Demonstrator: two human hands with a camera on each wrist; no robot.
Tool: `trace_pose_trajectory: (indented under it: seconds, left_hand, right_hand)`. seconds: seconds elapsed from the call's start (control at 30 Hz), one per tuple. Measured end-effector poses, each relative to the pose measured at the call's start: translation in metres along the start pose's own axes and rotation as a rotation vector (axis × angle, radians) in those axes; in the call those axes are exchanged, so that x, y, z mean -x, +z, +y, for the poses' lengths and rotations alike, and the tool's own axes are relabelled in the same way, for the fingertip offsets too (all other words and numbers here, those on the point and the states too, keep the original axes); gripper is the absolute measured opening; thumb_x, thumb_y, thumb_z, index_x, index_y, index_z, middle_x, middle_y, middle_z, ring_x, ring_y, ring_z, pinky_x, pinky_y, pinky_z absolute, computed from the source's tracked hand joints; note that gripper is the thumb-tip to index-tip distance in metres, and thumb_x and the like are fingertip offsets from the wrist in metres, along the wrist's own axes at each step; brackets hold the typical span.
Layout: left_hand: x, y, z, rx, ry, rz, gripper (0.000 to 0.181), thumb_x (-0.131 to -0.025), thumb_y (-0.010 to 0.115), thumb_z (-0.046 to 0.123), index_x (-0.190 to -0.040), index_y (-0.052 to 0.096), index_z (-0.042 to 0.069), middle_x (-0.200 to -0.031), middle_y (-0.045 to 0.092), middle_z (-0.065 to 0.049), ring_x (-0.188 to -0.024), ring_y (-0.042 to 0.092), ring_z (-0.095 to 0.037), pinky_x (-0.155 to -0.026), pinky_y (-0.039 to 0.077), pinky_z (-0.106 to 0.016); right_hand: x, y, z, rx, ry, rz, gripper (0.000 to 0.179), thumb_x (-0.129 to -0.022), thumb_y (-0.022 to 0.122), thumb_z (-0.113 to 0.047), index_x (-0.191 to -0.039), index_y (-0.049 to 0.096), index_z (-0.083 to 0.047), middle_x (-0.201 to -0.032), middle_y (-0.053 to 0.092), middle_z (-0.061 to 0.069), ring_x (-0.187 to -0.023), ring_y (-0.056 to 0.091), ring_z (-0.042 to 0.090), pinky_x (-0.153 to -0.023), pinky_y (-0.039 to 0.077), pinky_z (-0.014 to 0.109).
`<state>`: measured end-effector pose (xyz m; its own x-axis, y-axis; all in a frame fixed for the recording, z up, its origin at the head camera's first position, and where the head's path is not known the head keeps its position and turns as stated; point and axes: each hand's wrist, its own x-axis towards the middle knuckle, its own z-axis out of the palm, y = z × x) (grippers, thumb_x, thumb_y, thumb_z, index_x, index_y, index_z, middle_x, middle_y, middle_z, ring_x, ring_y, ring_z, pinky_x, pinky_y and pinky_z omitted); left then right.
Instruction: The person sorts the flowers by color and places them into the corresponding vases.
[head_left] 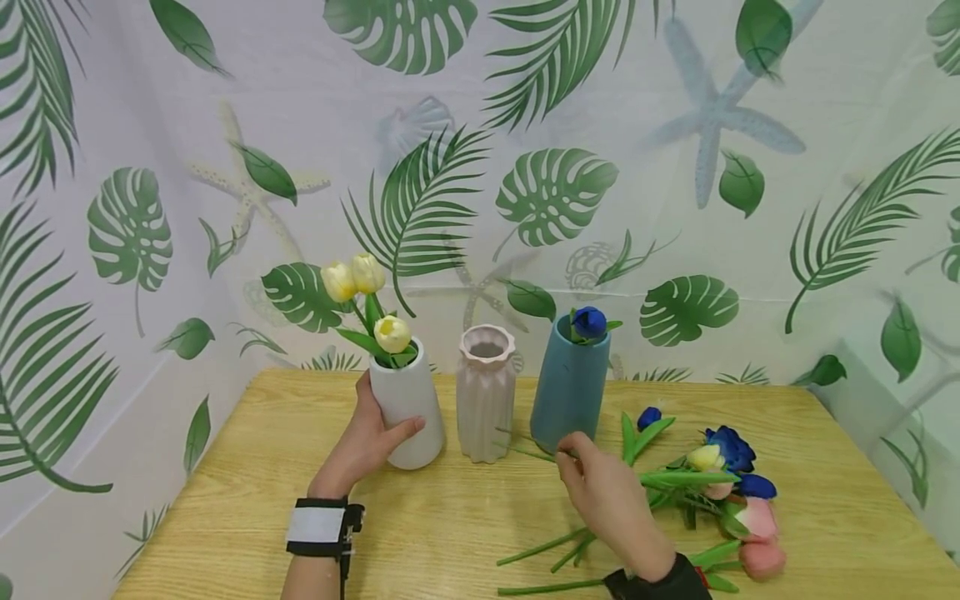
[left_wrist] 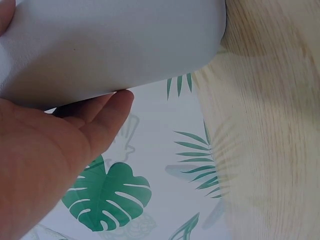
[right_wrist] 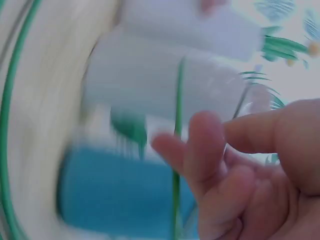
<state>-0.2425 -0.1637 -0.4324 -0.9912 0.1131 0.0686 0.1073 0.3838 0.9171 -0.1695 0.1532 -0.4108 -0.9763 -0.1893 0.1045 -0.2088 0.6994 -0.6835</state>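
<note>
My left hand (head_left: 367, 437) holds a white vase (head_left: 408, 408) with the thumb across its front and the fingers round its far side. Pale yellow tulips (head_left: 392, 334) stand in this vase. In the left wrist view, fingertips touch the vase's smooth wall (left_wrist: 125, 45). My right hand (head_left: 611, 496) pinches a thin green flower stem (right_wrist: 178, 100) low in front of the blue vase (head_left: 567, 392). The hand hides part of the stem, and which bloom it carries is unclear. One blue flower (head_left: 588, 322) sits in the blue vase.
Between those vases stands a fluted pale pink vase (head_left: 486, 408). Loose artificial flowers lie at the right, including a blue bloom (head_left: 729, 450) and pink tulips (head_left: 762, 558), with stems (head_left: 551, 588) pointing left. A leaf-patterned cloth (head_left: 555, 200) hangs behind the wooden table (head_left: 247, 475).
</note>
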Motion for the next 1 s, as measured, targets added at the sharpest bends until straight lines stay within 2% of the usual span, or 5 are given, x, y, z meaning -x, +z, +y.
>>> trace_pose_trajectory:
  seconds: [0.3,0.43,0.57,0.8,1.0]
  left_hand:
    - [0.000,-0.001,0.000,-0.006,0.006,0.007,0.105,-0.090,0.074,0.019,-0.154,-0.008,0.006,-0.152,0.025,-0.027,-0.139,0.033,-0.045,-0.111,0.027,-0.064]
    - [0.000,0.000,0.001,0.001,0.005,0.007,0.105,-0.089,0.075,0.019,-0.154,-0.007,0.007,-0.151,0.026,-0.027,-0.139,0.033,-0.045,-0.111,0.027,-0.064]
    - [0.000,0.000,0.002,-0.003,0.008,0.003,0.107,-0.089,0.075,0.018,-0.154,-0.009,0.006,-0.151,0.026,-0.027,-0.138,0.034,-0.046,-0.111,0.027,-0.065]
    - [0.000,-0.001,0.001,-0.003,0.009,-0.001,0.105,-0.090,0.074,0.018,-0.154,-0.008,0.007,-0.151,0.026,-0.026,-0.139,0.033,-0.045,-0.111,0.027,-0.064]
    - [0.000,0.000,0.000,-0.006,0.014,-0.001,0.104,-0.090,0.074,0.018,-0.154,-0.007,0.006,-0.151,0.026,-0.027,-0.139,0.033,-0.045,-0.111,0.027,-0.064]
  right_hand:
    - [0.002,0.011,-0.018,-1.262,0.389,-0.106,0.061,-0.108,0.040,-0.025,-0.159,0.010,-0.011,-0.158,0.030,0.016,-0.095,0.064,0.008,-0.080,0.051,0.021]
    - [0.004,0.016,-0.016,-1.642,0.581,-0.002,0.066,-0.109,0.034,-0.024,-0.157,-0.012,-0.019,-0.144,0.038,0.009,-0.089,0.061,0.002,-0.081,0.047,0.012]
    - [0.002,0.017,-0.004,-1.925,0.688,0.101,0.033,-0.108,0.037,-0.028,-0.135,0.019,-0.032,-0.111,0.058,0.004,-0.079,0.064,0.008,-0.075,0.050,0.013]
    - [-0.004,0.020,0.015,-2.115,0.709,0.179,0.049,-0.106,0.035,-0.034,-0.147,0.009,-0.045,-0.096,0.060,0.008,-0.067,0.062,0.011,-0.067,0.050,0.017]
    - [-0.004,0.025,0.013,-1.866,0.609,0.225,0.037,-0.108,0.033,-0.024,-0.143,0.022,-0.023,-0.101,0.052,0.000,-0.076,0.060,0.007,-0.075,0.049,0.014]
